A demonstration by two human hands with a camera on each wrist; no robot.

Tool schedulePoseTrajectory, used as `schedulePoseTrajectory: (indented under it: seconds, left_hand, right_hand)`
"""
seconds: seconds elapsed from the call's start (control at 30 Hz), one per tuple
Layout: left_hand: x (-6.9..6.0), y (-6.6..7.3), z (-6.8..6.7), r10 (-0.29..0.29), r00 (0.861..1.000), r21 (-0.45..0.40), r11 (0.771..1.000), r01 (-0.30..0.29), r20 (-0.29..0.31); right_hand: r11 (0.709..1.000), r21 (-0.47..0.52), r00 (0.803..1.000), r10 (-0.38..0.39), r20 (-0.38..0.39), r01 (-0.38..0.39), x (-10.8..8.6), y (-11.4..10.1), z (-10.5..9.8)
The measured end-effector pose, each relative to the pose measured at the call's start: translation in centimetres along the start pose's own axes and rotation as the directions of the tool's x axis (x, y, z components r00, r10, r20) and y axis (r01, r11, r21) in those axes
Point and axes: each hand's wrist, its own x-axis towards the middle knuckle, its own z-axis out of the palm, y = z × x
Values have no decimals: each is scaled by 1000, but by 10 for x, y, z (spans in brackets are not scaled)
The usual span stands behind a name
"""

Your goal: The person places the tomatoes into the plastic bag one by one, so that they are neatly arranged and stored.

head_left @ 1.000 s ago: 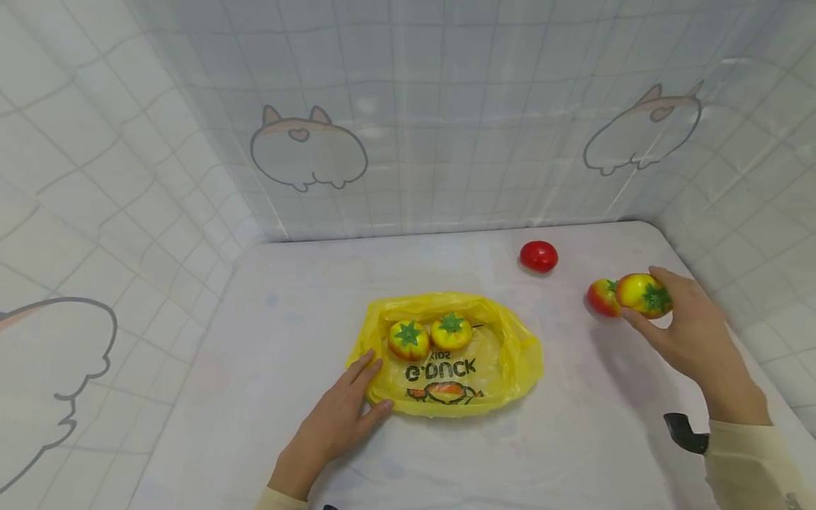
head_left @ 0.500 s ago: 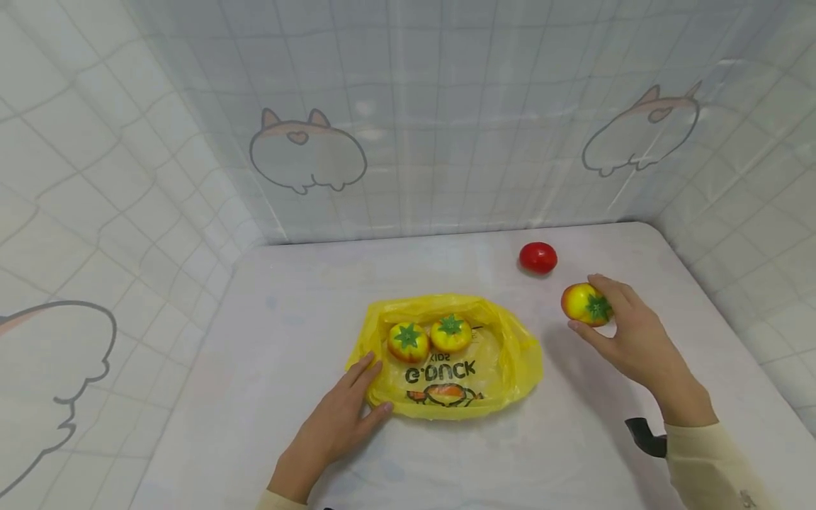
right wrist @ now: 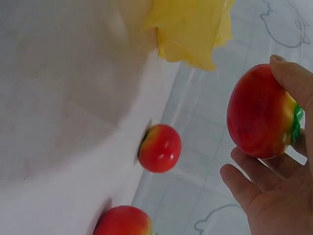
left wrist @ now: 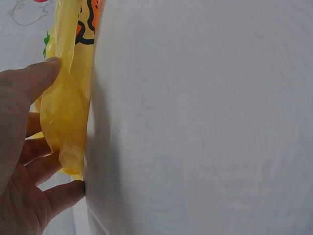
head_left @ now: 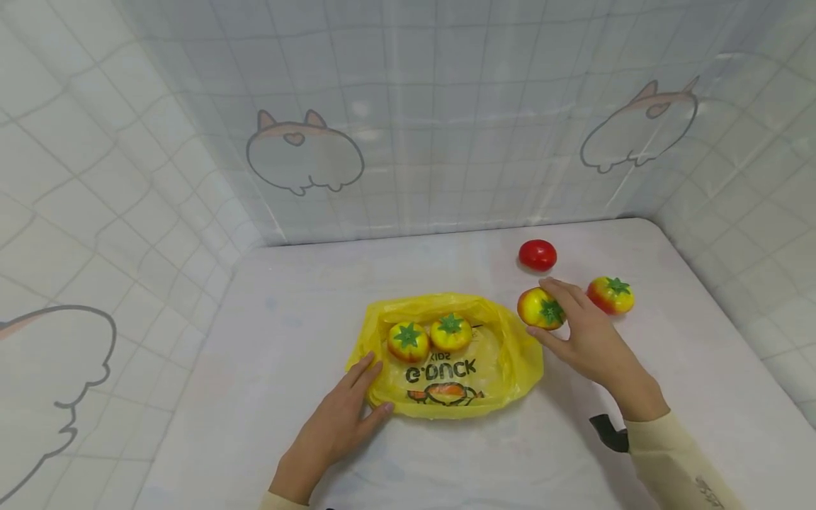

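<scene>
In the head view, a yellow plastic bag [head_left: 523, 354] lies spread with its mouth up, holding two yellow-red toy fruits [head_left: 409, 338] [head_left: 451, 330] with green leaves. My left hand [head_left: 328, 428] rests on its left edge, fingers extended; the left wrist view has the thumb and fingers of this hand [left wrist: 19, 200] against the bag [left wrist: 66, 107]. My right hand [head_left: 596, 347] pinches a similar fruit [head_left: 530, 307] between thumb and fingers, above the bag's right edge. The right wrist view shows this fruit [right wrist: 257, 115] in the hand [right wrist: 279, 196], its red underside visible.
A red toy fruit [head_left: 537, 255] sits on the white-covered table [head_left: 306, 297] behind the held one. Another yellow-red fruit [head_left: 610, 295] lies to the right, just beyond my right hand. Grid-patterned walls [head_left: 446, 177] enclose the back and both sides.
My right hand has moved left with its fruit, from beside the right-hand fruit to the bag's right edge. That other fruit is in plain view again. My left hand has stayed put.
</scene>
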Motion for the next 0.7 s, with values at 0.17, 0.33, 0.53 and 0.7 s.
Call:
schedulePoseTrajectory:
  seconds: [0.17, 0.33, 0.53, 0.7]
  left_hand:
    - [0, 0, 0, 0, 1000, 2, 1000, 0, -4]
    - [0, 0, -1, 4, 1000, 4, 1000, -4, -7]
    - [-1, 0, 0, -14, 1000, -4, 1000, 14, 3]
    - [-1, 0, 0, -12, 1000, -6, 1000, 12, 2]
  right_hand:
    - [1000, 10, 1000, -24, 4, 24, 2, -3, 3]
    - [999, 22, 999, -34, 28, 34, 3, -7, 7]
    - [999, 30, 996, -36, 77, 34, 3, -20, 14]
    - [998, 39, 992, -60, 107, 56, 6, -27, 23]
